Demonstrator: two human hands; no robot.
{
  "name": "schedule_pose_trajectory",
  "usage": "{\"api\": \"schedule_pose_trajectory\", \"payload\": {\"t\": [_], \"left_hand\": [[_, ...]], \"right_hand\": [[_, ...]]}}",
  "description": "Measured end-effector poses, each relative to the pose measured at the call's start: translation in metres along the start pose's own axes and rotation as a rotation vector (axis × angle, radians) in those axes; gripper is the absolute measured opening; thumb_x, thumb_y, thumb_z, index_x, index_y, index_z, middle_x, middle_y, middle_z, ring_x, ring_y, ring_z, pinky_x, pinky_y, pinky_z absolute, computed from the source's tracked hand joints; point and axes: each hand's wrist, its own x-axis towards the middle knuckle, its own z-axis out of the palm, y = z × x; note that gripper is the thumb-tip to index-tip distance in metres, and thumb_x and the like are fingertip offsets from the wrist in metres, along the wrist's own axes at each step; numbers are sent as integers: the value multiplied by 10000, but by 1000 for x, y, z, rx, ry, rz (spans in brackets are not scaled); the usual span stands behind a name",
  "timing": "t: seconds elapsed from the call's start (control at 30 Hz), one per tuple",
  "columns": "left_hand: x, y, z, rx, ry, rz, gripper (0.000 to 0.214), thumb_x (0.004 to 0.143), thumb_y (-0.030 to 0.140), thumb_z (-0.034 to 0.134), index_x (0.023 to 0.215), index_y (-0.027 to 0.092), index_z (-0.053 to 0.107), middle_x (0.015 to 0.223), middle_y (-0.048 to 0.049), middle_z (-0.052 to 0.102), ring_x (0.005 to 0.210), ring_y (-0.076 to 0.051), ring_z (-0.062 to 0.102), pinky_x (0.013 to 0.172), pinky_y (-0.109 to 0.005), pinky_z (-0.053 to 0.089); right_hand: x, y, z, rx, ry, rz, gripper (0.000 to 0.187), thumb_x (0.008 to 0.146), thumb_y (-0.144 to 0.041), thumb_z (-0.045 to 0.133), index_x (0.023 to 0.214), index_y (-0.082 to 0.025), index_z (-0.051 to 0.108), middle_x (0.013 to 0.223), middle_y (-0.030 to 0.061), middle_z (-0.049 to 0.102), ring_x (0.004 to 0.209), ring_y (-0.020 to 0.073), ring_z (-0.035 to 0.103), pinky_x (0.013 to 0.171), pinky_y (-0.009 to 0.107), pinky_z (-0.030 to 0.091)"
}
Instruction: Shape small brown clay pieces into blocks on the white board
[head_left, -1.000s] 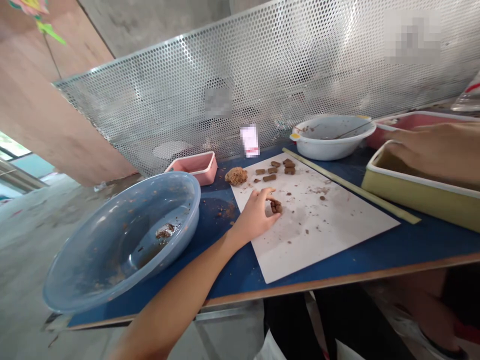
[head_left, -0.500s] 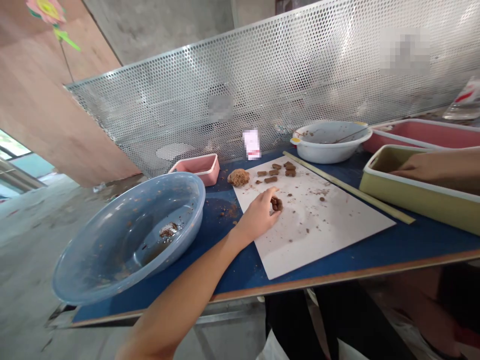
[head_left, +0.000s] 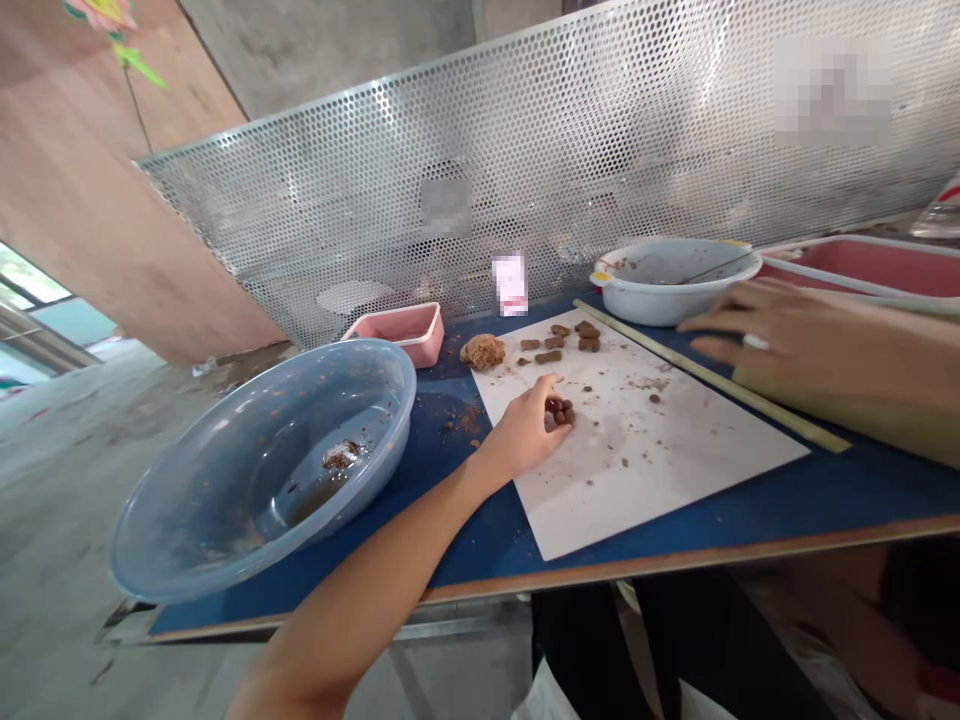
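Note:
My left hand [head_left: 525, 432] rests on a white sheet [head_left: 660, 450], fingers curled round a small cluster of brown clay bits [head_left: 562, 410]. My right hand [head_left: 780, 335] hovers with fingers stretched out above the near end of a yellowish tray [head_left: 862, 425] and a long pale stick [head_left: 675, 350]; nothing shows in it. At the sheet's far edge lie several short brown clay pieces [head_left: 559, 342] and, beside them, a light brown lump [head_left: 482, 351].
A big blue basin [head_left: 225, 520] with wet residue stands at the left of the blue table [head_left: 465, 520]. Behind are a small pink tray [head_left: 397, 325], a white bowl [head_left: 675, 285], a larger pink tray [head_left: 885, 262] and a perforated metal screen [head_left: 525, 170].
My right hand has come out of the yellowish tray and moved left, over the stick. My left hand stays on the clay bits, closing a little more round them.

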Motion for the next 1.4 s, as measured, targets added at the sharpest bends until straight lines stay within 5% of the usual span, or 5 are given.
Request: {"api": "schedule_pose_trajectory", "payload": {"t": [0.1, 0.2, 0.33, 0.83, 1.4], "left_hand": [[0, 0, 2, -57, 4, -15, 684, 926, 208, 835, 1521, 246, 501, 1292, -123, 793, 1119, -256, 788, 1035, -434, 635], [-1, 3, 2, -85, 15, 14, 671, 921, 201, 836, 1504, 245, 508, 1257, -112, 804, 1095, -249, 796, 1026, -422, 638], [-2, 7, -1, -79, 31, 35, 671, 913, 203, 822, 1507, 238, 511, 1271, -117, 806, 1101, -267, 806, 1004, -419, 641], [-1, 4, -1, -50, 38, 55, 677, 886, 109, 726, 1511, 213, 487, 1240, -109, 822, 1113, -263, 807, 1005, -401, 619], [1, 0, 2, -125, 68, -12, 678, 900, 248, 857, 1490, 238, 523, 1283, -118, 813, 1101, -251, 797, 1016, -421, 624]], "right_hand": [[13, -44, 8, 26, -85, -143, 484, 1168, -515, 468, 1411, -238, 782, 1334, 176, 700, 1187, 364, 661, 1112, 596, 558], [27, -90, 23, -25, -34, -251, 491, 1157, -481, 532, 1578, -277, 680, 1439, 168, 678, 1260, 389, 642, 1080, 582, 537], [38, -117, 48, -53, 4, -385, 473, 1114, -482, 652, 1515, -235, 706, 1468, 171, 696, 1223, 371, 648, 1040, 545, 519], [31, -117, 56, -147, 37, -463, 422, 1126, -521, 618, 1360, -195, 751, 1470, 182, 702, 1204, 363, 631, 1004, 525, 500], [22, -115, 57, -71, -10, -321, 664, 1106, -467, 662, 1707, -210, 541, 1486, 204, 693, 1245, 393, 644, 1027, 541, 497]]}}
